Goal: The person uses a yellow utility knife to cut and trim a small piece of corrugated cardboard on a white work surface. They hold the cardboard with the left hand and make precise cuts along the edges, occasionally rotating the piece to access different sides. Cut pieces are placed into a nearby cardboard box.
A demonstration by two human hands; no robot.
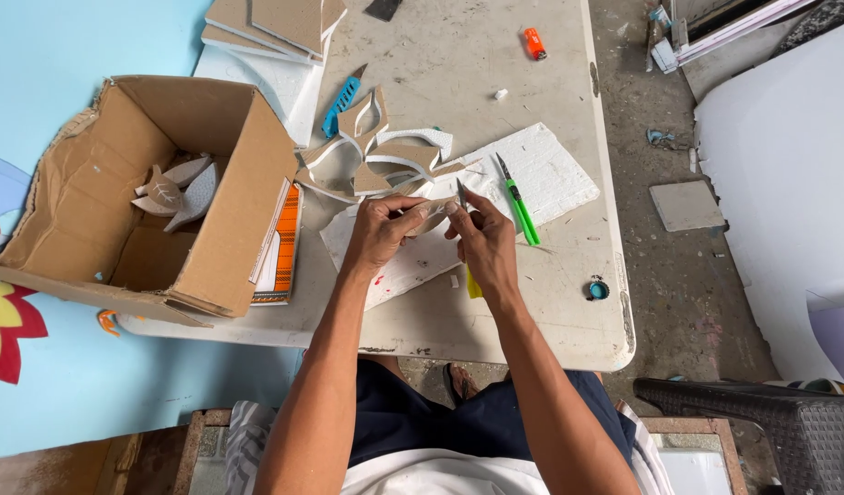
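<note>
Your left hand (380,229) pinches a small curved foam piece (431,218) above the table (550,321); your right hand (481,236), touching it, grips a thin blade (460,192). A green cutter (518,203) lies just right.

Most of the small foam piece (431,217) was buried under the left hand (382,229) and right hand (481,240), so its shape was anyone's guess. Left of it, the cardboard box (229,211) covered most of an orange-striped booklet (280,247).
</note>
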